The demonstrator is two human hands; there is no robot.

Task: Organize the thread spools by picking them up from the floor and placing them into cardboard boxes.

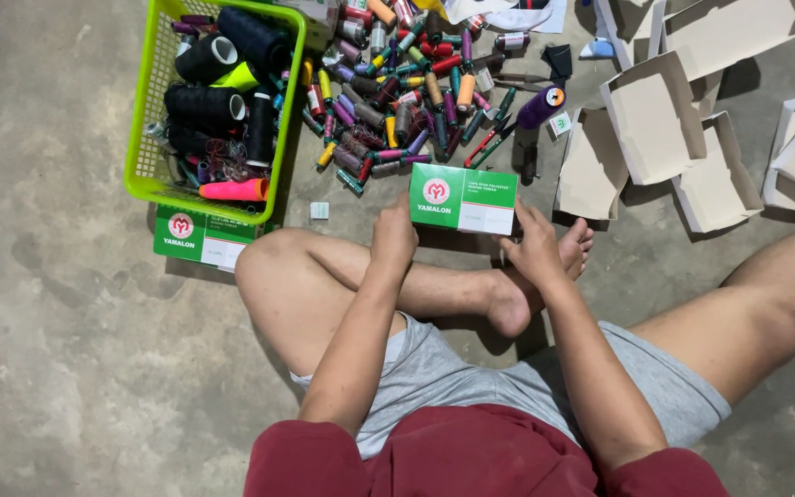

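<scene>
A green and white cardboard box is held between both my hands above my crossed legs. My left hand grips its left lower edge. My right hand holds its right lower corner, fingers spread along the side. I sit on a concrete floor with my foot just below the box. Beyond the box lies a heap of small thread spools in many colours.
A lime green plastic basket with large dark thread cones stands at the left, resting on another green and white box. Several open flat cardboard boxes lie at the right. A purple spool lies near them.
</scene>
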